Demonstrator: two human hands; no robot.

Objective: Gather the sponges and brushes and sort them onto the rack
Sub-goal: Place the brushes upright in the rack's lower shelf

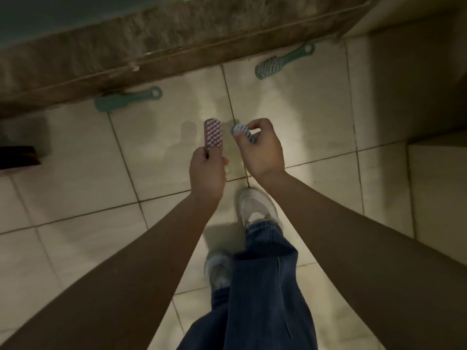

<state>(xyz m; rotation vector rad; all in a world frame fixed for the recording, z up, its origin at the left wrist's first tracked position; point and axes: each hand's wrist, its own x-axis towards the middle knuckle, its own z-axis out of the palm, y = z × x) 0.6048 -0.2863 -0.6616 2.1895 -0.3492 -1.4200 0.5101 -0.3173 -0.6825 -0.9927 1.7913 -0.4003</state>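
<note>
Tiled floor (75,152), stone ledge (177,39) along its far edge. One green brush (283,60) and a second green brush (126,99) lie against the ledge, not yet gathered. Left hand (207,170) grips pink brush (213,135), bristles showing; right hand (262,152) pinches blue-grey brush (242,132). Both likely carried for sorting; rack not in view.

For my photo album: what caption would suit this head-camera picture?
Left hand grips a pink brush, right hand a bluish brush; two green brushes lie on the tiled floor.
</note>
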